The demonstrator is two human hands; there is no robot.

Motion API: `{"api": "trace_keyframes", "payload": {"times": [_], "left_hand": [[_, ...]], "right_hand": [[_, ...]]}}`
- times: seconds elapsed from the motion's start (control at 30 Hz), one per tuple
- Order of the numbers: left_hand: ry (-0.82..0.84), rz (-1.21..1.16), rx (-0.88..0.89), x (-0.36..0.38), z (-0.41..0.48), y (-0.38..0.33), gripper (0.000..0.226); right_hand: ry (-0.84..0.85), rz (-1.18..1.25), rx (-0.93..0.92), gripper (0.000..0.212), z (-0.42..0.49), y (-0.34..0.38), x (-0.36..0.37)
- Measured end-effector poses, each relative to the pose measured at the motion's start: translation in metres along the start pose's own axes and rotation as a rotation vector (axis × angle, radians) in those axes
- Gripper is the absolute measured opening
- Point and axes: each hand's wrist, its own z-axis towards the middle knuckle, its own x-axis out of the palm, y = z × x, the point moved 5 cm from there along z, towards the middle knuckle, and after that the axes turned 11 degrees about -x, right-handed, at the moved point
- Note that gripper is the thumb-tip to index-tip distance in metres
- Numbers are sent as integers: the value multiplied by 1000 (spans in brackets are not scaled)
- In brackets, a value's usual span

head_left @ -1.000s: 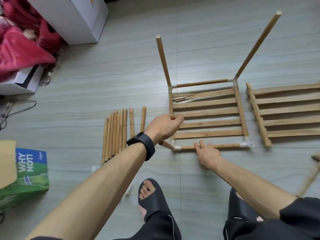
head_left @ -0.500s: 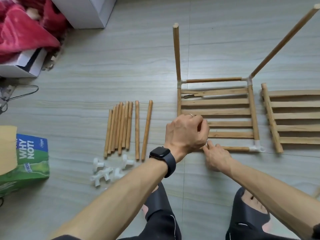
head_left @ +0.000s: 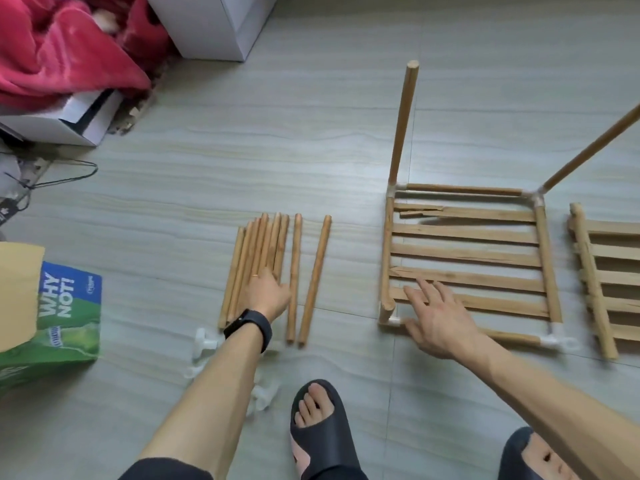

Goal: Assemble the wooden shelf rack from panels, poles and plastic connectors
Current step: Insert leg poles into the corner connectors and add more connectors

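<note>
A slatted wooden panel (head_left: 465,254) lies on the floor, framed by poles with white plastic connectors (head_left: 556,339) at its corners. Two poles (head_left: 403,123) stand up from the far corners, and a third, seen end-on, rises at the near left corner (head_left: 386,306). My right hand (head_left: 440,317) is spread flat on the panel's near left part, holding nothing. My left hand (head_left: 265,292) lies on a bundle of several loose poles (head_left: 258,258); no pole is lifted. Loose white connectors (head_left: 204,341) lie by my left wrist. A second slatted panel (head_left: 602,282) lies at the right edge.
A green and blue bag (head_left: 65,317) lies at the left. A red blanket (head_left: 59,53), a white box (head_left: 69,123) and a white cabinet (head_left: 214,26) fill the far left. My feet in dark slippers (head_left: 322,427) are at the bottom.
My left hand left the frame's near left corner and moved left onto the loose poles. My right hand stayed at the front of the panel and spread flat. The view shifted left.
</note>
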Motion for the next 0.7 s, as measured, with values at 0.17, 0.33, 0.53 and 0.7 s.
{"api": "trace_keyframes", "payload": {"times": [0.17, 0.33, 0.53, 0.7], "left_hand": [[-103, 416, 25, 26, 34, 35, 34], [-115, 538, 23, 36, 27, 24, 27], [158, -5, 170, 0, 1, -23, 26], [-25, 171, 582, -60, -74, -101, 23]], "right_hand": [[197, -26, -15, 86, -6, 2, 37], [228, -20, -17, 92, -6, -2, 37], [149, 297, 24, 77, -9, -8, 5], [-422, 1162, 189, 62, -54, -20, -54]]}}
